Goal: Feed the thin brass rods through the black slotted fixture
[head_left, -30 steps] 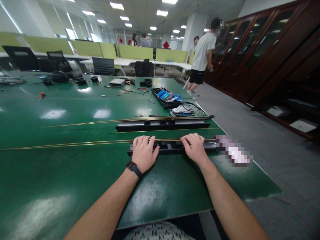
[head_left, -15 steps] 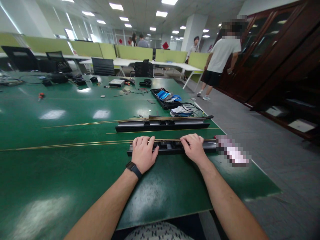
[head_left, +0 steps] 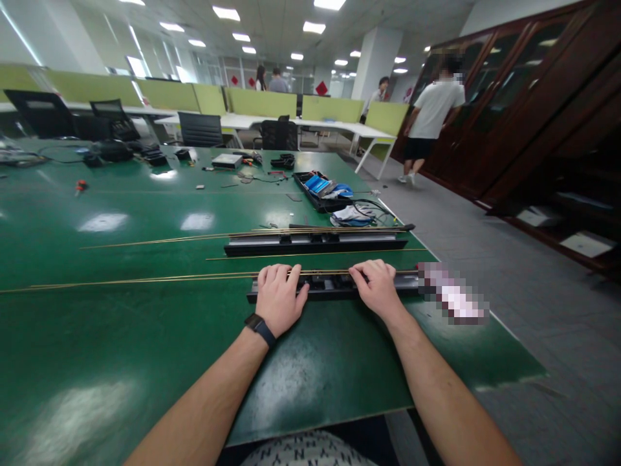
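A long black rail point(head_left: 334, 296) with a grey channel and black blocks lies across the green table in front of me. Thin brass-coloured rods point(head_left: 194, 278) run along its far side and stretch far out to the left. My left hand point(head_left: 279, 294), with a dark watch on its wrist, lies over the rail's left part; its fingers curl over the far edge and the rods, thumb on the near side. Farther right, my right hand point(head_left: 376, 285) pinches the rods with thumb and forefinger above the rail. The fingertips of both hands are partly hidden.
Beyond lies a second black rail point(head_left: 315, 244) with more rods on it. Past it are a black tray point(head_left: 315, 200) with blue items, a pair of gloves point(head_left: 356, 215) and cables. A blurred pink object point(head_left: 453, 298) lies near the right table edge. A person in white point(head_left: 434, 110) is behind.
Both hands hold their places on the rail and rods. The person in white at the back right has walked farther away.
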The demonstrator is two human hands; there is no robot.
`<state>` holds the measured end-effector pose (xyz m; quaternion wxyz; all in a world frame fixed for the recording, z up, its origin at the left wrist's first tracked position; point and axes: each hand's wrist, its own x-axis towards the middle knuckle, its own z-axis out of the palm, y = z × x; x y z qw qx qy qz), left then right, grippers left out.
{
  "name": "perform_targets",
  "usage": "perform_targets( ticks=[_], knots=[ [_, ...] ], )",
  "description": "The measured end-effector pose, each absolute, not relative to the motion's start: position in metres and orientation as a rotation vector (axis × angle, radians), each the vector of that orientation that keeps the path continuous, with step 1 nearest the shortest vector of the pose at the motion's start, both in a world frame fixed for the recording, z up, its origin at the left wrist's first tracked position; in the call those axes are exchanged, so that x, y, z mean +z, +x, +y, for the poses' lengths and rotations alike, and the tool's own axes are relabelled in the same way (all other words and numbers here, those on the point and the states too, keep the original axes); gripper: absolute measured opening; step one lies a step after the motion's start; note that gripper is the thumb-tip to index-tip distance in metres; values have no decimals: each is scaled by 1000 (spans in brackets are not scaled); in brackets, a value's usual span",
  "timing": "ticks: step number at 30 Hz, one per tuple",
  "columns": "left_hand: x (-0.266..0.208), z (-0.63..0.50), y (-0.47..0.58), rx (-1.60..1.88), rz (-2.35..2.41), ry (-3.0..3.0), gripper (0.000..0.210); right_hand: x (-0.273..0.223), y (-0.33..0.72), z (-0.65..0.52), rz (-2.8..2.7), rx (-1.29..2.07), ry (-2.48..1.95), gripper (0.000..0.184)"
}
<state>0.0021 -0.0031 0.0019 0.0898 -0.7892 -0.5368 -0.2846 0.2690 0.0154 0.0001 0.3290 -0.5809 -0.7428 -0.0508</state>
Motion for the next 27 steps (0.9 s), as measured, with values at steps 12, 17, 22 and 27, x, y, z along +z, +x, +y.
perform_targets(
  ticks=[12, 17, 22, 27],
  knots=[
    [2, -3, 2, -834, -1602, -2355, 40, 1, 268, 15, -1915, -124, -1530, 30],
    [2, -3, 2, -846, -1599, -2352, 39, 0, 269, 15, -1928, -127, -1531, 32],
    [3, -4, 2, -833, -1607, -2358, 39, -1, 269, 16, -1934, -132, -1529, 31],
    [2, -4, 2, -849, -1611, -2353, 39, 1, 268, 16, -1930, -125, -1520, 34]
  ],
)
